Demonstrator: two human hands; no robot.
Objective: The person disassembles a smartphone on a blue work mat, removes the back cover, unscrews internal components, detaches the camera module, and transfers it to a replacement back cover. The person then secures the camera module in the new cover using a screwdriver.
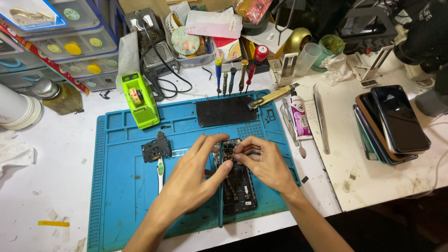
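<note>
1. Head view, bottom centre: your two forearms come up from the lower edge and meet over an opened phone point(238, 184) that lies face down, lengthwise, on the blue work mat point(116, 205).
2. Your left hand point(196, 175) is curled, thumb and fingers pinching at the upper part of the phone's insides; whether it grips a small part, you cannot tell from here.
3. Your right hand point(263, 163) is curled too, fingertips pressed together on that same upper end, touching the left thumb.
4. Just left of your hands, a small black module point(156, 149) sits on the mat, with a white-and-green toothbrush point(160, 172) lying below it.
5. Higher on the mat, a dark rectangular panel point(225, 111) lies flat, and a lime-green tape dispenser point(139, 99) stands at the mat's upper left corner.
6. Right of the mat, a glue tube point(298, 116) and tweezers point(321, 119) rest on the white table point(46, 182).
7. Far right, a stack of phones point(392, 123) lies screen-up.
8. Along the upper middle, several screwdrivers point(232, 77) lean in a row.
</note>
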